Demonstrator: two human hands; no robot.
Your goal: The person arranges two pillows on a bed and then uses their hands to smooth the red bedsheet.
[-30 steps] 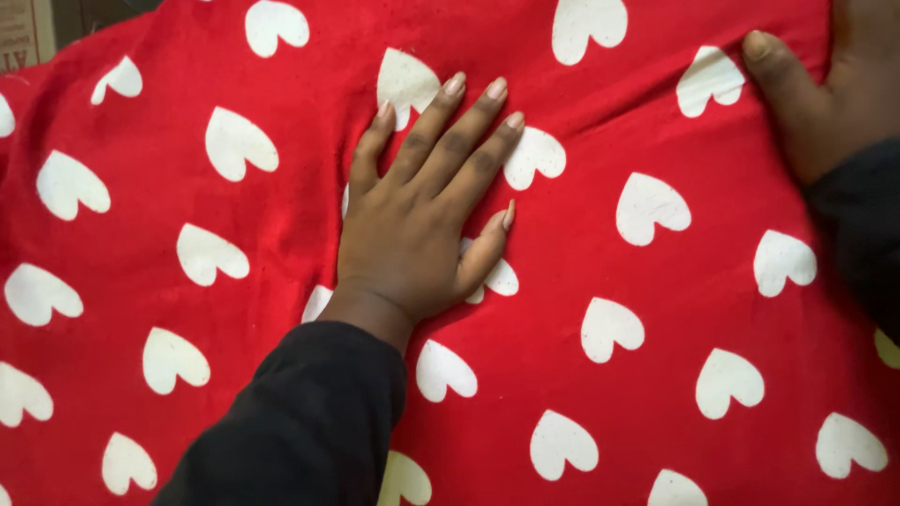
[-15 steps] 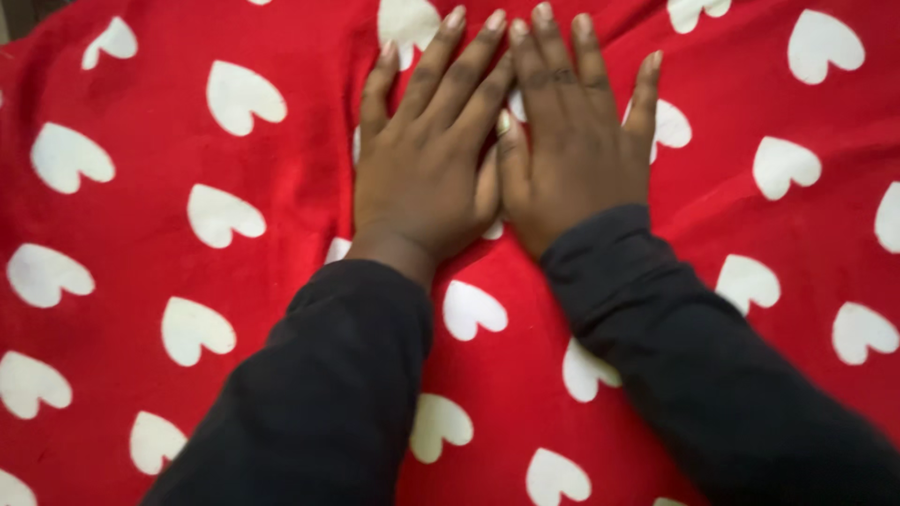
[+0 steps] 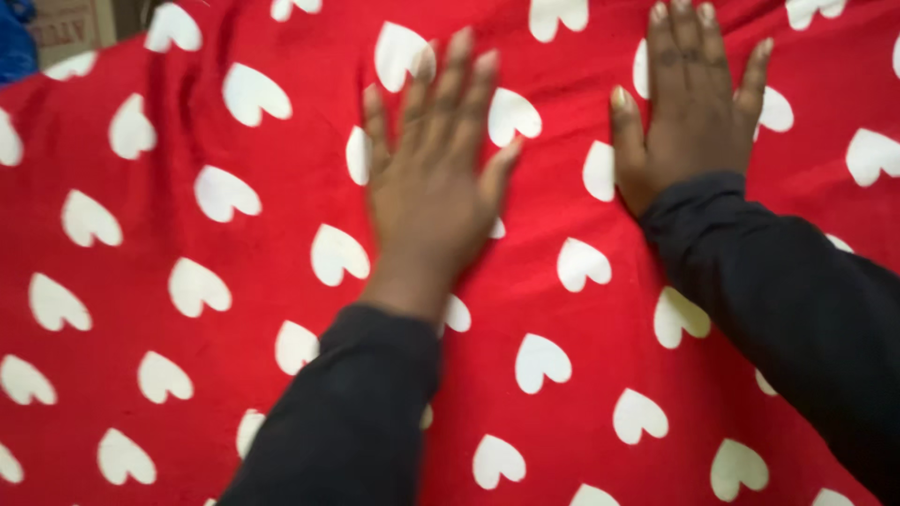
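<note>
A red cloth [image 3: 187, 375] printed with white hearts fills almost the whole view. My left hand [image 3: 431, 178] lies flat on it near the middle, fingers spread and pointing away from me, blurred by motion. My right hand [image 3: 689, 103] rests flat on the cloth at the upper right, fingers together and reaching the top edge of the view. Both arms wear dark long sleeves. Neither hand grips anything. A soft fold in the cloth runs up past my left hand.
At the top left corner, beyond the cloth's edge, a piece of brown cardboard [image 3: 70, 23] and something blue [image 3: 14, 42] show.
My hands were side by side and touching half a second ago; now they are apart, the right one moved to the right. A second ago the right hand was at the far right edge.
</note>
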